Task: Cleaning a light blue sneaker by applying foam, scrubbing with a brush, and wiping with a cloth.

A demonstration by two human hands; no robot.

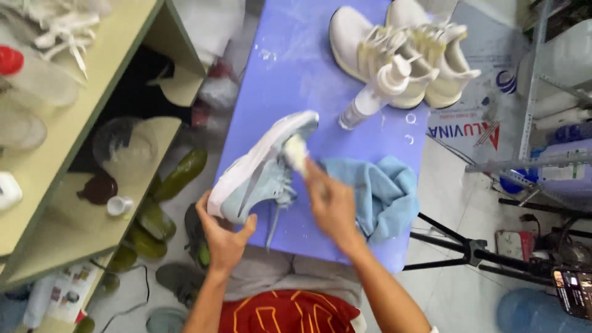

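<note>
Light-blue sneaker [262, 169] tilted on its side at the purple table's [290, 55] near edge. Left hand [223, 231] grips the heel, likely to steady it. Right hand [330, 203] closed around a foamy brush [297, 151] pressed on the laces. Blue towel [376, 188] just beside; spray bottle [373, 92] and white sneakers [401, 52] farther back.

Workroom with pale tiled floor, evenly lit.
Purple table [290, 68] at centre; olive wooden shelving [92, 92] on the left; grey metal rack [536, 80] far right; black tripod legs [475, 250] near right on the floor [450, 185].
</note>
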